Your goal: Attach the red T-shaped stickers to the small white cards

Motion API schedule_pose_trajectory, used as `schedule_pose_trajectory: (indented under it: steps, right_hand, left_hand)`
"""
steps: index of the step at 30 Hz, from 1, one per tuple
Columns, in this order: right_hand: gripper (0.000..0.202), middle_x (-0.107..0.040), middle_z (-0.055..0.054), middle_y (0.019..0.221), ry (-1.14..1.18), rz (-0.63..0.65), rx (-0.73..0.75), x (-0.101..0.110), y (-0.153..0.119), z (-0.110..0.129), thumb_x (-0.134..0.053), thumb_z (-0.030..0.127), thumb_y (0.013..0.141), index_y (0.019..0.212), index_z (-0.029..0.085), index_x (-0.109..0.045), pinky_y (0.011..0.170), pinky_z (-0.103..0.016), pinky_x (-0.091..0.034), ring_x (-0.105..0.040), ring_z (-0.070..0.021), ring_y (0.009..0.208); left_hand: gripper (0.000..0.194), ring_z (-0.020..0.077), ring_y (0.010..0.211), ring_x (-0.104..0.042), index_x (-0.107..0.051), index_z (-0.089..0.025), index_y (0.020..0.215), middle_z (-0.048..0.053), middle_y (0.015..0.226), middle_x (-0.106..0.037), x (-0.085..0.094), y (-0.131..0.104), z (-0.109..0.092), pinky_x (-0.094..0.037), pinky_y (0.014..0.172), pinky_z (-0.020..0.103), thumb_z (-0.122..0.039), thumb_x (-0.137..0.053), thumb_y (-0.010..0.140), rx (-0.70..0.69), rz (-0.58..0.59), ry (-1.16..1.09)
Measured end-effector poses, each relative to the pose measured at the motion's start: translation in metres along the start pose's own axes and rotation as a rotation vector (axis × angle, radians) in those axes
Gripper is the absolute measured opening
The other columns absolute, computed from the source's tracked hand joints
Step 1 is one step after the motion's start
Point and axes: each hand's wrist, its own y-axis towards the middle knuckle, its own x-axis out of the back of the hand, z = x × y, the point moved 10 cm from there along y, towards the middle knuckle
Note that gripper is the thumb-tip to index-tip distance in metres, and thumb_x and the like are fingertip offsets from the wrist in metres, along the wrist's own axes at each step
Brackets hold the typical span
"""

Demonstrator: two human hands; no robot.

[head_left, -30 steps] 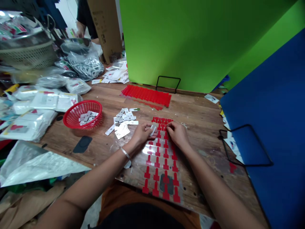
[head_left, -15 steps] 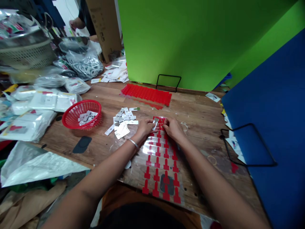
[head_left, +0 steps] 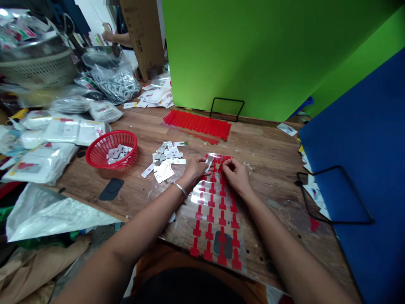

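Note:
A clear sheet with rows of red T-shaped stickers (head_left: 211,200) lies flat on the wooden table in front of me. Over its far left edge, my left hand (head_left: 195,169) holds a small white-and-grey tag (head_left: 209,164) at its fingers. My right hand (head_left: 236,174) is at the far right part of the sheet, thumb and forefinger pinched together over the red stickers. Whatever is between those fingertips is too small to make out. Beside my left hand lies a loose pile of similar white tags (head_left: 169,158).
Left of the pile stands a red basket (head_left: 91,158) with more tags inside. Red strips (head_left: 196,124) lie at the back, before a green panel (head_left: 234,55). A blue panel (head_left: 363,152) with a black wire stand borders the right. Bagged packets (head_left: 44,158) crowd the left.
My right hand has shifted slightly, its thumb and forefinger now pinched more visibly above the stickers. My left hand still has the tag. The view has moved a little.

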Motion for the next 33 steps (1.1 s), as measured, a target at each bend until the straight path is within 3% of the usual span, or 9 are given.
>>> schedule_pose_trajectory:
  steps: [4, 8, 12, 15, 19, 33]
  right_hand:
    - [0.017, -0.053, 0.002, 0.067, 0.178, -0.071, -0.082, 0.013, -0.004, -0.011, -0.05, 0.037, 0.073, 0.077, 0.021, -0.05, 0.059, -0.026, -0.043, -0.049, -0.0131, 0.059]
    - [0.024, -0.053, 0.003, 0.067, 0.34, -0.062, -0.15, 0.015, -0.019, -0.004, -0.062, 0.037, 0.066, 0.079, 0.021, -0.049, 0.054, -0.025, -0.042, -0.05, -0.0124, 0.057]
    - [0.022, -0.054, 0.004, 0.066, 0.461, -0.05, -0.173, 0.012, -0.04, 0.017, -0.067, 0.029, 0.064, 0.076, 0.02, -0.052, 0.055, -0.023, -0.042, -0.05, -0.0108, 0.058]
    - [0.02, -0.055, 0.004, 0.069, 0.495, -0.054, -0.171, 0.007, -0.055, 0.028, -0.067, 0.025, 0.064, 0.077, 0.02, -0.052, 0.056, -0.023, -0.044, -0.052, -0.0106, 0.06]
    - [0.02, -0.057, 0.003, 0.072, 0.536, -0.024, -0.188, -0.005, -0.073, 0.031, -0.067, 0.026, 0.068, 0.08, 0.02, -0.052, 0.056, -0.023, -0.047, -0.055, -0.0109, 0.06]
    - [0.019, -0.059, 0.004, 0.073, 0.556, -0.029, -0.196, -0.011, -0.083, 0.03, -0.068, 0.024, 0.069, 0.08, 0.021, -0.053, 0.054, -0.023, -0.05, -0.056, -0.0101, 0.059]
  left_hand:
    - [0.011, 0.0108, 0.052, -0.063, -0.056, -0.009, 0.074, 0.003, 0.061, -0.063, 0.0, 0.002, -0.001, -0.055, 0.06, 0.024, 0.001, -0.059, 0.077, -0.001, 0.0, -0.008]
    - [0.017, 0.0099, 0.054, -0.063, -0.058, -0.008, 0.079, 0.002, 0.062, -0.064, -0.002, -0.004, -0.01, -0.054, 0.058, 0.021, 0.007, -0.058, 0.073, -0.021, 0.041, -0.028]
    - [0.021, 0.0107, 0.058, -0.065, -0.06, -0.008, 0.085, 0.006, 0.072, -0.068, -0.007, -0.031, -0.012, -0.055, 0.061, 0.022, 0.009, -0.056, 0.073, -0.011, 0.122, -0.083]
    - [0.023, 0.0112, 0.057, -0.066, -0.061, -0.007, 0.089, 0.007, 0.074, -0.069, -0.01, -0.057, 0.001, -0.055, 0.059, 0.021, 0.009, -0.055, 0.073, 0.051, 0.182, -0.136]
    - [0.026, 0.0109, 0.054, -0.065, -0.06, -0.008, 0.088, 0.005, 0.072, -0.07, -0.005, -0.078, 0.018, -0.055, 0.055, 0.02, 0.008, -0.062, 0.068, 0.08, 0.166, -0.173]
    - [0.032, 0.0107, 0.055, -0.065, -0.06, -0.009, 0.097, 0.007, 0.079, -0.072, -0.002, -0.077, 0.028, -0.054, 0.06, 0.022, 0.003, -0.065, 0.067, 0.023, 0.164, -0.152]
